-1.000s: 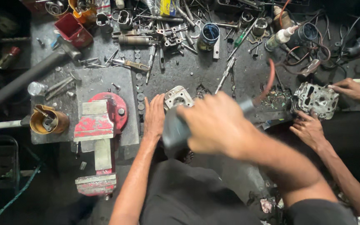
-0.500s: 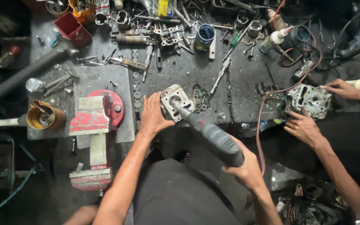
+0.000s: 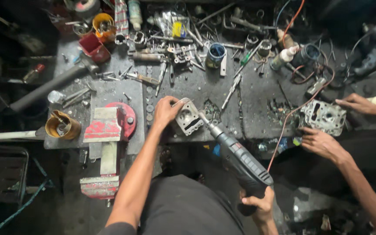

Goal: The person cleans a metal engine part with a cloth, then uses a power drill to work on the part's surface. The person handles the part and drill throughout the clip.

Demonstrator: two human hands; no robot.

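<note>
Grey drill (image 3: 240, 159) gripped by right hand (image 3: 257, 204) | left hand (image 3: 166, 111) holds metal casting (image 3: 189, 117) | bench (image 3: 240, 113)

matt cast-metal engine part (image 3: 189, 118), dark plastic drill (image 3: 240, 161), grimy workbench (image 3: 249, 109).

My left hand (image 3: 167, 112) is covering one edge of the metal part (image 3: 189, 117), and the drill (image 3: 239, 159) is hiding my right hand's (image 3: 259, 203) fingers. The frame is cutting off the co-worker's arms, and the small tools (image 3: 183, 52) are blurring together.
</note>
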